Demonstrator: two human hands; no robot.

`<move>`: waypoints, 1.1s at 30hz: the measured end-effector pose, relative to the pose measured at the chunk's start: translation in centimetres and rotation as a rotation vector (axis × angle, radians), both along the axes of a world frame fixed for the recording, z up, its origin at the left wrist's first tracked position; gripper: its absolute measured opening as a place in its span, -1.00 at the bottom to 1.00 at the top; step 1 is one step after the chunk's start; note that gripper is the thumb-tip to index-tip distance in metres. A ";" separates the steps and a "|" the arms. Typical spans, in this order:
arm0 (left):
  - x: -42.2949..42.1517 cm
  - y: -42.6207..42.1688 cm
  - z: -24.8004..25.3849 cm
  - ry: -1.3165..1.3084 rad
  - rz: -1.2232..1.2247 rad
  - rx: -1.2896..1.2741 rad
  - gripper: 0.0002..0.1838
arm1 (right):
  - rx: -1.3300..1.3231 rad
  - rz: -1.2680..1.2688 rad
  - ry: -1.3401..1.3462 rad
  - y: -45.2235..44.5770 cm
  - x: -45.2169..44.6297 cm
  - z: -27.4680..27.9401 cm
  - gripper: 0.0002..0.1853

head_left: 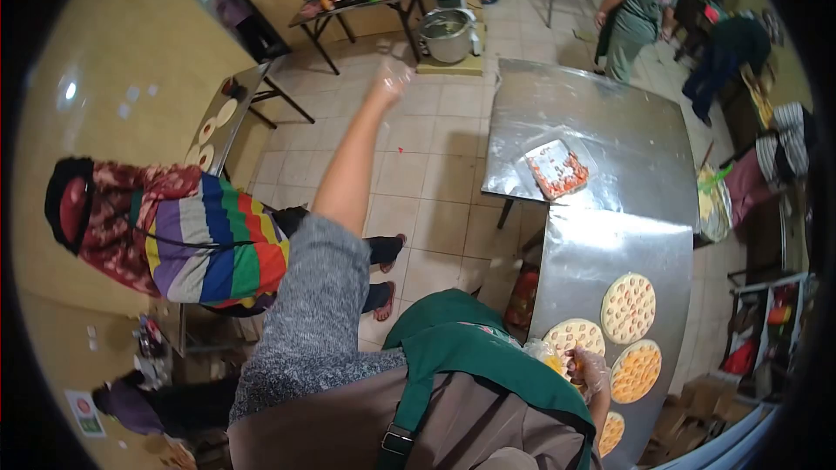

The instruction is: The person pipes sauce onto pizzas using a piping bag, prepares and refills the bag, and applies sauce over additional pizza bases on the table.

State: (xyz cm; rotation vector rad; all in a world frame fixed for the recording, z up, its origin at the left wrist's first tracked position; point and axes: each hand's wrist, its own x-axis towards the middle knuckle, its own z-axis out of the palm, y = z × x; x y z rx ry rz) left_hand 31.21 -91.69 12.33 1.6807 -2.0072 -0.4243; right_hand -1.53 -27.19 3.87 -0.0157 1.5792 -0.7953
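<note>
My left arm reaches far forward over the tiled floor, bare below a grey knit sleeve. My left hand [394, 80] wears a clear plastic glove; its fingers are too small and smeared to read. My right hand [594, 372], gloved too, is at the near edge of a round flat dough [575, 335] dotted with small pieces. Its fingers are bent together, and what they hold is unclear. Close beside it lies clear plastic with something yellow [550, 357]. Another dotted dough [629, 306] and an orange-topped dough [636, 372] rest nearby. A further dough round [611, 432] is partly hidden.
The doughs lie on a metal table [601, 244]. A tray with red pieces [556, 170] stands on the adjoining table. A person in a striped top [218, 239] stands at left. Beyond are a mixer [446, 35] and a cluttered side table [353, 4]; several people work around the room.
</note>
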 end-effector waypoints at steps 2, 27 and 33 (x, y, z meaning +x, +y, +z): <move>4.0 -1.2 6.8 0.039 0.180 -0.004 -0.06 | -0.048 0.000 -0.013 0.0 -0.4 0.0 -0.72; 3.8 3.1 15.2 -0.356 0.444 0.384 0.16 | -0.226 -0.262 0.010 5.7 0.7 -0.8 -0.73; 3.7 2.2 15.3 -0.392 0.424 0.376 0.18 | -0.217 -0.320 0.002 6.1 0.9 -1.3 -0.72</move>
